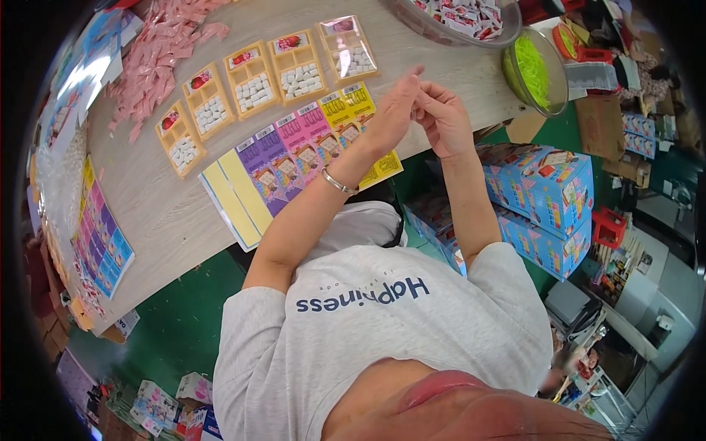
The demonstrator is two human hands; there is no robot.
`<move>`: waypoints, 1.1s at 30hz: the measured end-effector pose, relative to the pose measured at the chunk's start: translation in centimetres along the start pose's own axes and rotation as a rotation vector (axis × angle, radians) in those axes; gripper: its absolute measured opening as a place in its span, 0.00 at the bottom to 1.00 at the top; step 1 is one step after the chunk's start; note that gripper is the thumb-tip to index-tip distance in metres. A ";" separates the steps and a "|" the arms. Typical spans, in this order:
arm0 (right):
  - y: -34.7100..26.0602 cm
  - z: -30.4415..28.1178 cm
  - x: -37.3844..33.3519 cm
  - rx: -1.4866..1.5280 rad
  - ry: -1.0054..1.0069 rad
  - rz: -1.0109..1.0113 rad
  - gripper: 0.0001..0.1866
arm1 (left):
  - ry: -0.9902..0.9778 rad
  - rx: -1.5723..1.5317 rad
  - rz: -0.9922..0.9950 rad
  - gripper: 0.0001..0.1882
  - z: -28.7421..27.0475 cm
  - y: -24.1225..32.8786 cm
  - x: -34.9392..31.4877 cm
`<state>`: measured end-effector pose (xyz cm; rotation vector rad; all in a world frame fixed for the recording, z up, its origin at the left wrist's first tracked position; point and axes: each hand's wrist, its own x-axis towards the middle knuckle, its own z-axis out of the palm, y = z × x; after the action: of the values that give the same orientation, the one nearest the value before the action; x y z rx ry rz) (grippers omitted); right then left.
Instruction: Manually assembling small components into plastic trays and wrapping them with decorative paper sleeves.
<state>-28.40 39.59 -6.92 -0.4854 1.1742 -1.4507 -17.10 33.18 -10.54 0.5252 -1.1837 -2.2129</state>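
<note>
Taking the striped sheet (294,158) as our landmark, we start well to its left, where a second coloured sheet (105,234) lies close to the edge of the table (176,228); a knock could tip it off. To the left of the striped sheet and beyond it, we see a heap of pink packets (165,59), loose enough to slide if pushed. Just past the striped sheet's far edge runs a slanting row of five yellow trays (239,72) with white pieces (254,91) in them; they look light, so a brushing wrist could shove one and spill its load.

The striped sheet itself lies at the near edge, below our left forearm, and a dragging arm or leaning body could pull it down. Above its right end, our left hand (393,114) has its fingers drawn together, meeting our right hand (445,121), whose thumb and forefinger close narrowly. We cannot tell whether either holds anything; something small there could drop from a loose pinch. Beyond the striped sheet's right end sit a bowl of wrapped packets (471,18) and a bowl of green shreds (531,70), which a wide right-arm swing might catch.
</note>
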 end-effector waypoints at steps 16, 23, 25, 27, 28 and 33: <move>0.8 9.1 -1.9 -0.425 -0.246 -0.042 0.08 | 0.063 -0.086 0.060 0.41 -4.9 5.0 -8.5; 2.6 10.0 -0.9 -0.256 -0.383 0.056 0.08 | 0.065 -0.181 0.068 0.39 -6.1 5.6 -10.5; 2.7 10.3 -1.0 -0.234 -0.370 0.055 0.08 | 0.076 -0.224 0.077 0.38 -6.1 5.5 -10.5; 2.8 10.2 -1.0 -0.211 -0.358 0.054 0.09 | 0.074 -0.202 0.079 0.38 -6.2 5.5 -10.6; 2.9 9.9 -0.9 -0.189 -0.365 0.071 0.09 | 0.073 -0.180 0.083 0.38 -6.1 5.5 -10.6; 2.9 9.8 -1.0 -0.159 -0.367 0.076 0.08 | 0.071 -0.117 0.060 0.43 -6.0 5.4 -10.4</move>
<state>-18.60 37.24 -5.05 -0.7729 1.0028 -1.1480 -4.14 33.77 -8.44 0.5085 -1.0142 -2.1785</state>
